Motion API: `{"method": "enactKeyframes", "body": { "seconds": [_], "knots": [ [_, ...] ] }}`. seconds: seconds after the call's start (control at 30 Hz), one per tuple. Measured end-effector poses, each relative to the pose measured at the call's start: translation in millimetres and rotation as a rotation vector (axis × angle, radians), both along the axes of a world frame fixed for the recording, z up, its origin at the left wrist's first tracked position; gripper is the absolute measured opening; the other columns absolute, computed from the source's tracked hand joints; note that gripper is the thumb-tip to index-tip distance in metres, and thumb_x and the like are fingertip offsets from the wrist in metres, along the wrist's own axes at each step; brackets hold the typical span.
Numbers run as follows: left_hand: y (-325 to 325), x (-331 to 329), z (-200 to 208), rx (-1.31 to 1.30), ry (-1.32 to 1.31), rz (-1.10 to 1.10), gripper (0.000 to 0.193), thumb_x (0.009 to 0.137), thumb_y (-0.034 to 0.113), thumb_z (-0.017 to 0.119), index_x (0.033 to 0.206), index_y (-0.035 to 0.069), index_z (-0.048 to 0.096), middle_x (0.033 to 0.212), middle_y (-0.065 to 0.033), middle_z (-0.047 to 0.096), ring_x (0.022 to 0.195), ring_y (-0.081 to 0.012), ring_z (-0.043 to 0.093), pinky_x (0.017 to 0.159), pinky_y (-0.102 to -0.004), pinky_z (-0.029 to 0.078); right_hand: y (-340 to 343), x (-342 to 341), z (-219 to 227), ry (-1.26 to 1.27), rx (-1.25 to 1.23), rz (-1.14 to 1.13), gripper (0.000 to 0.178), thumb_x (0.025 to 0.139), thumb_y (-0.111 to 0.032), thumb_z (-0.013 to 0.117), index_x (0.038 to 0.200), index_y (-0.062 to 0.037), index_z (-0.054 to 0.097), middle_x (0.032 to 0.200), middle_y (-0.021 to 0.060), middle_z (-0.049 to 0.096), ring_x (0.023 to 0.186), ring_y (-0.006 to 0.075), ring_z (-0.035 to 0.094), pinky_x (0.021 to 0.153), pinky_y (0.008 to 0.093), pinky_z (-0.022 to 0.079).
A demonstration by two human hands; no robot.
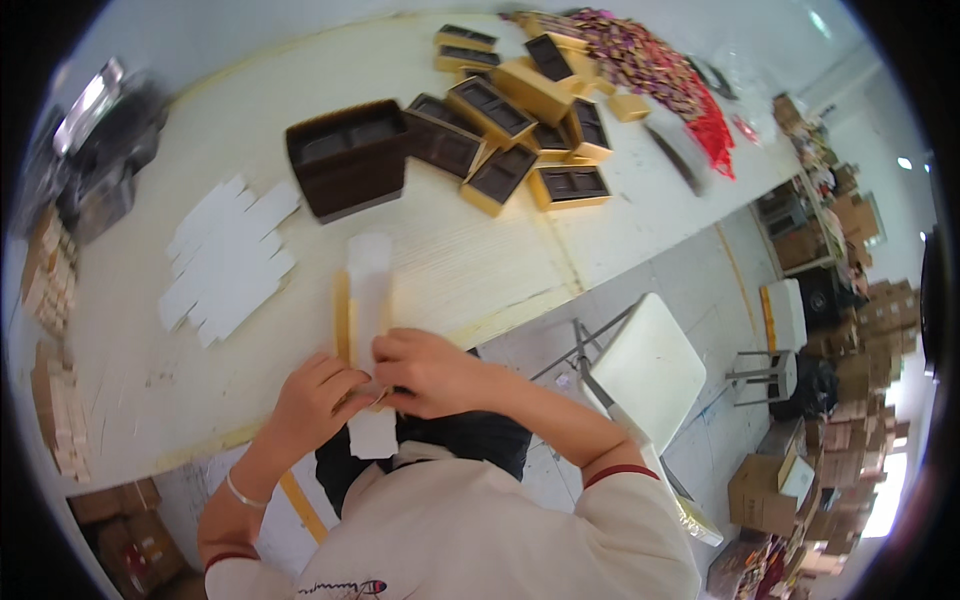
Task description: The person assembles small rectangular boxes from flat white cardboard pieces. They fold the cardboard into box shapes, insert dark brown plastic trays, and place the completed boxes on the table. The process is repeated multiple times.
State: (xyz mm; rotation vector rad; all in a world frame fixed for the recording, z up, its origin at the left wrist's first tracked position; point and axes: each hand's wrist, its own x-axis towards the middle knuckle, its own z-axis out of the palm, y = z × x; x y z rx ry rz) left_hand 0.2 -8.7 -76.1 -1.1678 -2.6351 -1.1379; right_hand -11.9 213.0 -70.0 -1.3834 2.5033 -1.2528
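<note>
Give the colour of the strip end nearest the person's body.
The strip end is white, best seen in the head view.

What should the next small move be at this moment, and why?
Probably fold up the near end of the white card strip: it sticks out toward the lap, past the left hand and right hand, whose fingers meet just above it. A gold side piece runs along the strip's left. The exact grip is too blurred to tell.

Gold/wht card box [370, 285], part-folded, sides up, lengthwise over tbl [500, 265] edge, wht flap [373, 440] each end.
</note>
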Motion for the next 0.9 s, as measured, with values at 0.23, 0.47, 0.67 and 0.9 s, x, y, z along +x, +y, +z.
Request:
{"method": "enactKeyframes", "body": {
  "seconds": [0.23,0.47,0.67,0.9],
  "knots": [
    [8,2,21,-0.018,-0.187,0.036,0.024,0.065,0.001,0.078,0.086,0.0,0.065,0.077,-0.0105,0.06,0.064,-0.0229,0.058,0.055,-0.031,0.048,8,7,3,0.026,0.079,-0.039,0.021,0.072,-0.017,0.077,0.08,-0.007,0.061,0.096,0.0085,0.051,0.087,0.0261,0.052,0.079,0.0375,0.043],
    [16,2,19,-0.007,-0.276,0.14,0.02,0.07,0.002,0.077,0.085,-0.001,0.064,0.077,-0.0117,0.06,0.062,-0.0248,0.058,0.057,-0.0334,0.048,3,14,-19,-0.056,-0.162,-0.087,0.014,0.074,-0.006,0.07,0.076,-0.0023,0.056,0.09,0.0131,0.052,0.082,0.0321,0.053,0.073,0.0409,0.044],
    [21,0,28,-0.045,-0.346,0.11,0.021,0.074,0.009,0.074,0.089,0.0,0.062,0.079,-0.012,0.059,0.073,-0.0305,0.058,0.065,-0.0379,0.047,4,2,-12,-0.039,-0.096,-0.11,0.015,0.07,0.003,0.063,0.083,0.0001,0.056,0.087,0.0159,0.054,0.081,0.0366,0.055,0.069,0.042,0.047],
    [32,-2,21,-0.03,-0.3,0.124,0.015,0.079,0.009,0.07,0.085,0.001,0.059,0.075,-0.0118,0.06,0.071,-0.0326,0.059,0.063,-0.0402,0.047,13,2,16,-0.205,0.133,-0.022,0.032,0.072,0.003,0.068,0.103,0.0002,0.061,0.119,0.0148,0.053,0.097,0.0317,0.059,0.081,0.0367,0.05]
  ]
}}
